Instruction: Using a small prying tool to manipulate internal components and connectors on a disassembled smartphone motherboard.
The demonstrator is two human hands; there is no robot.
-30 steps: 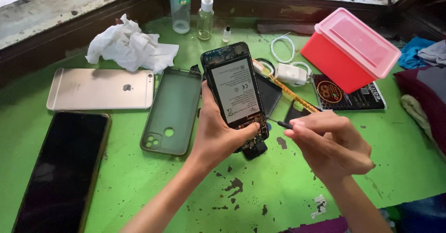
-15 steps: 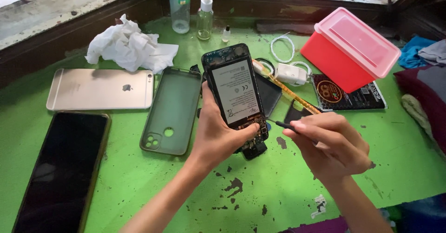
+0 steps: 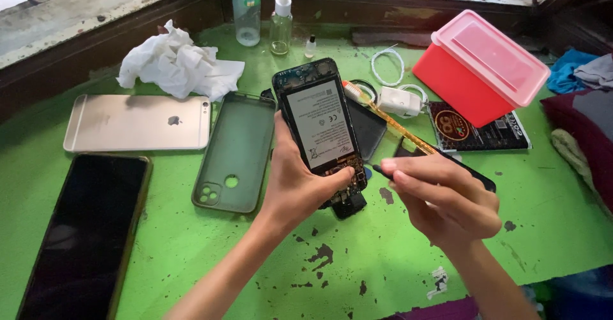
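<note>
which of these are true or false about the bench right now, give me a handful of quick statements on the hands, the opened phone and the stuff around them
1. The left hand holds the opened phone with its back cover off. True.
2. The right hand is empty. False: it grips a thin dark-tipped tool pointed at the phone's lower end.
3. The green phone case lies left of the opened phone. True.
4. The red box has its lid off. False: the pink lid sits on it.
5. The gold phone lies screen up. False: its back faces up.
6. A crumpled white tissue lies behind the gold phone. True.
</note>
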